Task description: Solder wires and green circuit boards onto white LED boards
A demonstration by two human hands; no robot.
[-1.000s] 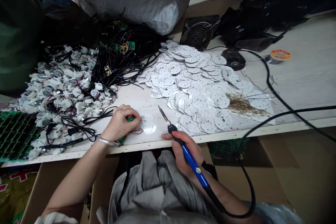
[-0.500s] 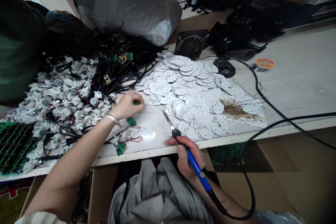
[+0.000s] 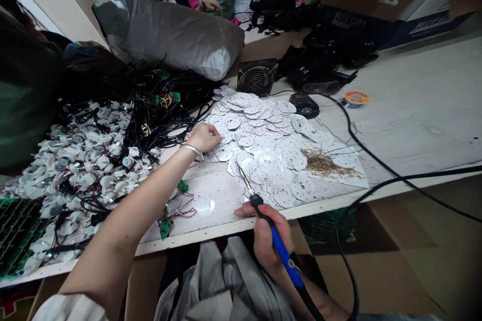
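My right hand (image 3: pixel 271 235) grips a blue-handled soldering iron (image 3: pixel 279 243). Its metal tip points up and away, over the near left edge of a heap of white round circuit boards (image 3: pixel 259 135). My left hand (image 3: pixel 205 138), with a bracelet at the wrist, reaches to the left edge of that heap. Its fingers are bent together at the boards; what they pinch, if anything, is hidden. A bit of green shows under that hand. Closer to me lies one white board (image 3: pixel 202 200) with thin red wires, beside two small green circuit boards (image 3: pixel 165 228).
White motor-like parts (image 3: pixel 90 160) and black cables (image 3: pixel 169 115) are heaped at left. A small fan (image 3: pixel 258 77), a solder spool (image 3: pixel 356 99) and brown bits (image 3: pixel 324 162) lie farther right. The iron's cord (image 3: pixel 376 193) loops at right. Another person's hand (image 3: pixel 210 3) shows behind a grey sack (image 3: pixel 176 35).
My left hand has moved away from me and right, onto the edge of the white boards. The soldering iron stays in my right hand. The view has shifted, and another person has come into sight.
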